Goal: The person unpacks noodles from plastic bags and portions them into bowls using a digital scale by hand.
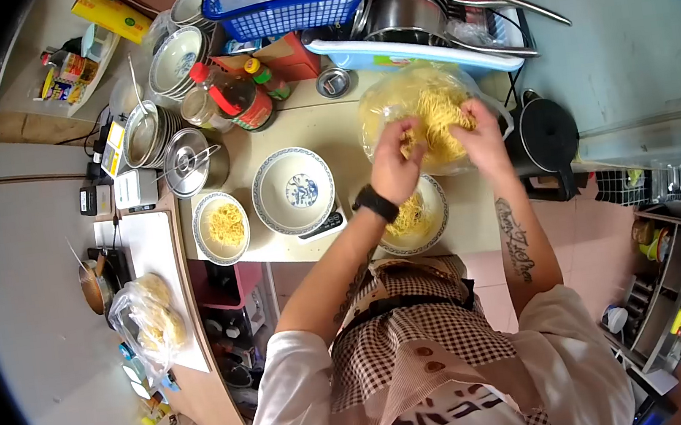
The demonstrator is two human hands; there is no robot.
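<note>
Yellow noodles (pixel 440 108) sit in a clear plastic bag (pixel 379 114) at the back right of the table. My left hand (pixel 396 157), with a black band at the wrist, has its fingers curled at the left side of the noodles. From the right, my right hand (pixel 484 137) grips the noodle bundle between thumb and fingers. Below my hands is a patterned bowl (pixel 442 221) holding some noodles, partly covered by my left forearm. A larger white bowl (pixel 272 174) with a blue motif rests on a flat scale (pixel 330 225). Left of it, a smaller bowl (pixel 207 246) holds noodles.
Behind stand a red-capped sauce bottle (pixel 246 103), a blue basket (pixel 287 19) and a light-blue tray (pixel 415 55) with pots. A lidded steel pot (pixel 185 159) and stacked bowls (pixel 146 134) are at left. A black pitcher (pixel 547 132) stands right of the table.
</note>
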